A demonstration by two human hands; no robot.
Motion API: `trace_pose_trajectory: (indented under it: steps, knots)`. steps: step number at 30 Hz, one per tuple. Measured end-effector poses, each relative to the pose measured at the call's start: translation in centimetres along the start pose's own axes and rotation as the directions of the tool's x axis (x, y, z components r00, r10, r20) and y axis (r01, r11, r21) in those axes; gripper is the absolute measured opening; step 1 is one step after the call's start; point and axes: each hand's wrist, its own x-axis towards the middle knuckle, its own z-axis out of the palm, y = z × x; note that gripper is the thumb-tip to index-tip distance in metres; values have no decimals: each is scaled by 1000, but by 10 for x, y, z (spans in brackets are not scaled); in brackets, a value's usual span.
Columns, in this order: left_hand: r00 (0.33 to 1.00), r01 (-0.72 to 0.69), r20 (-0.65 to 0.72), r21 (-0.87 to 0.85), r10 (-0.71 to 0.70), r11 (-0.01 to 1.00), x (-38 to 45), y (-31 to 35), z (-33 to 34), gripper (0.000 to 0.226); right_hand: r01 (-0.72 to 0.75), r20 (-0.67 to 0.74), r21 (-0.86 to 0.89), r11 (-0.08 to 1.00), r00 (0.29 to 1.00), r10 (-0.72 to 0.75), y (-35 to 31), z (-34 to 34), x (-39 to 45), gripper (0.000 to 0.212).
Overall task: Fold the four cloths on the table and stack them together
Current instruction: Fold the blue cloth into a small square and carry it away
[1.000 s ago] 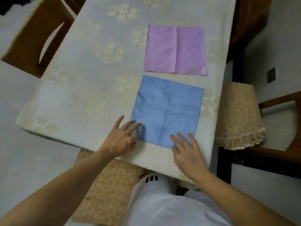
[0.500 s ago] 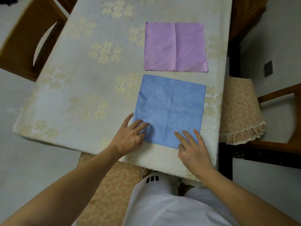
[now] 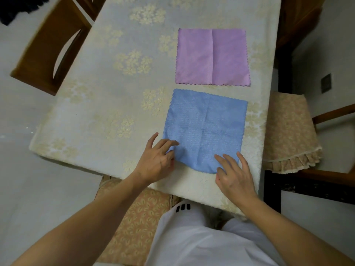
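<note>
A blue cloth (image 3: 205,129) lies spread flat near the front edge of the table (image 3: 107,104), with fold creases across it. Beyond it lies a purple cloth (image 3: 212,56), also flat, with one crease down its middle. My left hand (image 3: 157,160) is at the blue cloth's near left corner, fingers curling and pinching it. My right hand (image 3: 234,173) covers the near right corner, fingers on top and thumb at the edge, pinching it. The near edge of the blue cloth bows between my hands. No other cloths are in view.
The table wears a pale floral tablecloth. A wooden chair (image 3: 48,50) stands at the far left, and a cushioned seat with a frilled cover (image 3: 288,135) at the right. Another padded chair (image 3: 138,217) is under me at the front.
Both hands have slid a little further onto the near corners of the blue cloth. The left fingers have curled, and the cloth's near edge has gone from straight to bowed.
</note>
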Motion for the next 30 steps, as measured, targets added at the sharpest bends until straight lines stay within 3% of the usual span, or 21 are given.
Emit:
trace_pose_trajectory:
  steps: [10,16,22,30]
  knots:
    - [1000,26,-7,127,-25,992,-12,27,-12,7,64,23,57,996,998,-66,21,-10,-12,19]
    - [997,57,51,160,-65,986,-10,38,-10,8,3,79,61,998,997,-8,21,-13,-12,19]
    - [993,99,39,190,-108,977,-13,49,-17,5,-45,45,84,995,998,42,33,-32,-17,11]
    - [985,169,-23,262,-169,950,-16,95,-47,9,42,-73,118,992,997,-34,59,-74,-16,12]
